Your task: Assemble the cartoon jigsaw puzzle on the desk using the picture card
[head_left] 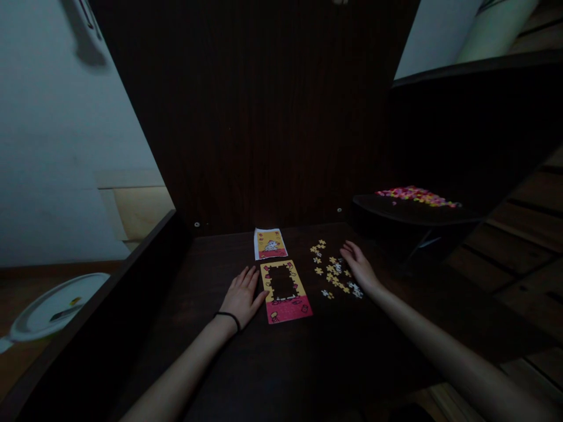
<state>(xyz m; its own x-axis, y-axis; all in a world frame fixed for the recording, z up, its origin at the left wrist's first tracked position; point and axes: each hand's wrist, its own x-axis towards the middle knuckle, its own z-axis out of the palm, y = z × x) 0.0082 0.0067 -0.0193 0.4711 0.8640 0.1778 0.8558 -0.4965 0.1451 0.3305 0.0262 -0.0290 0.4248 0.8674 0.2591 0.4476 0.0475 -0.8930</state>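
A partly assembled jigsaw puzzle (288,312), yellow above and pink below, lies flat on the dark tabletop with a dark opening in its middle. My left hand (240,296) rests flat at its left edge, fingers spread and the thumb touching the border. Just beyond it lies a picture card (269,244) with a white animal on yellow and pink. To the right are several loose puzzle pieces (333,279), yellow and whitish, some overlapping. Beside them my right hand (358,266) lies with fingers stretched out, close to the pieces; nothing shows in its grasp.
A dark upright panel (264,117) rises behind the tabletop, and a raised side board (109,305) borders the left. On a curved shelf at right lies a pile of small colourful pieces (416,195). A round white-lidded container (57,305) stands lower at far left.
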